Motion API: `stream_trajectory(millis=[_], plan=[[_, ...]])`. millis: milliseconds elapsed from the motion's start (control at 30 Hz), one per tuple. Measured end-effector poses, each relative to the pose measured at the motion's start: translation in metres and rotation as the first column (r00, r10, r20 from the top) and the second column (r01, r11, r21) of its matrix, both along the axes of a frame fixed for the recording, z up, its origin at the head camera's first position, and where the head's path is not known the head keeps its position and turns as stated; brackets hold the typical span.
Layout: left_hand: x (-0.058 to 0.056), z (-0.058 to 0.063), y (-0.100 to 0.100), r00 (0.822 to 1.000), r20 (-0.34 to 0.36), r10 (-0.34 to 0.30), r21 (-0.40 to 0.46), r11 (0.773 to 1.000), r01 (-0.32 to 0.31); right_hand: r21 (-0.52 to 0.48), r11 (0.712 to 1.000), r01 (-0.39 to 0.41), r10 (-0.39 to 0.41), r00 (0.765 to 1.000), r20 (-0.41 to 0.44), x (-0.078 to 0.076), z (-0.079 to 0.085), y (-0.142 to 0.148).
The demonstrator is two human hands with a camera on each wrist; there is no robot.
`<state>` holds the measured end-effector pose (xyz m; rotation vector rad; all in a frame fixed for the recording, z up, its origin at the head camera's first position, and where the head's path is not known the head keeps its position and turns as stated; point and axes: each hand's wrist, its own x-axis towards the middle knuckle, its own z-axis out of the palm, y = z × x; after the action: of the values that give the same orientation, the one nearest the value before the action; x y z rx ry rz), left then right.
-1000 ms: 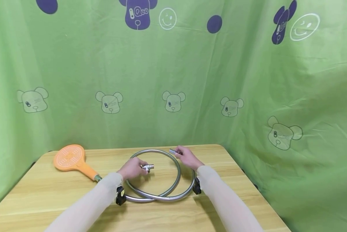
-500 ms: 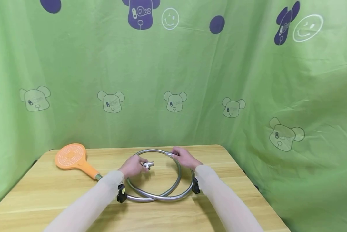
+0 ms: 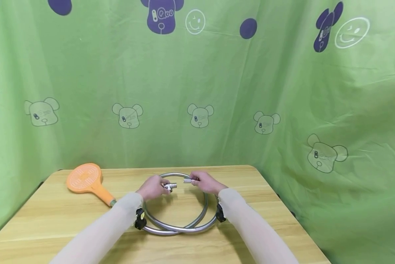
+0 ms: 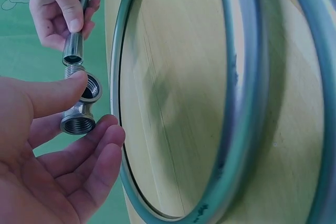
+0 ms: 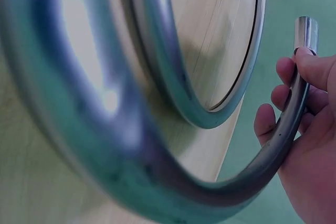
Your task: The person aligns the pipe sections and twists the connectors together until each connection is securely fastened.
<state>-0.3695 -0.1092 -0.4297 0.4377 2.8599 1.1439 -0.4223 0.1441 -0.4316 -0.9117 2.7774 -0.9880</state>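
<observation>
My left hand (image 3: 152, 187) pinches a small metal tee fitting (image 4: 77, 114) between thumb and fingers, the lower fingers loosely bent beneath it. One end of the tee has outer threads, and its other two mouths are open. From the right, my right hand (image 3: 205, 182) grips the end of a silver shower hose (image 5: 270, 156), just behind its metal sleeve (image 5: 305, 33). The sleeve's open mouth faces the tee's threaded end, with a short gap between them in the head view. The hose lies looped below both hands.
An orange shower head (image 3: 85, 179) rests face up at the table's left, its handle pointing to the left forearm. Black wrist cameras (image 3: 140, 219) sit close above the hose loops. A green patterned curtain (image 3: 171, 139) stands behind the wooden table (image 3: 45, 223).
My right hand has brought the hose end left and lower, closer to the tee. My left hand has stayed nearly in place, still holding the tee.
</observation>
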Motion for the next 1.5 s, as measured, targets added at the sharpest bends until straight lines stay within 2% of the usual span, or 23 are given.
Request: stream_trajectory(millis=[233, 467, 767, 1067, 1200, 1500], plan=[[0.001, 0.000, 0.004, 1.000, 0.007, 0.004, -0.002, 1.000, -0.004, 0.022, 1.000, -0.011, 0.011, 1.000, -0.011, 0.002, 0.000, -0.004], [-0.003, -0.001, 0.007, 1.000, -0.025, -0.013, -0.023, 1.000, 0.012, 0.013, 0.999, -0.032, 0.032, 0.999, -0.012, 0.003, 0.000, -0.006], [-0.005, -0.002, 0.011, 1.000, -0.009, -0.018, 0.000, 1.000, 0.018, 0.012, 0.998, -0.054, 0.054, 0.998, 0.020, 0.005, -0.001, -0.008], [-0.009, -0.003, 0.012, 0.999, 0.005, -0.035, 0.033, 0.999, 0.035, -0.006, 0.999, -0.043, 0.043, 0.997, 0.071, 0.005, -0.003, -0.008], [-0.010, -0.003, 0.012, 0.999, 0.026, -0.037, 0.054, 0.998, 0.035, 0.001, 0.998, -0.057, 0.057, 0.996, 0.067, 0.004, -0.003, -0.008], [-0.012, -0.001, 0.012, 0.998, 0.013, -0.069, 0.082, 0.994, 0.068, 0.007, 0.998, -0.061, 0.060, 0.996, 0.062, 0.005, 0.002, -0.010]])
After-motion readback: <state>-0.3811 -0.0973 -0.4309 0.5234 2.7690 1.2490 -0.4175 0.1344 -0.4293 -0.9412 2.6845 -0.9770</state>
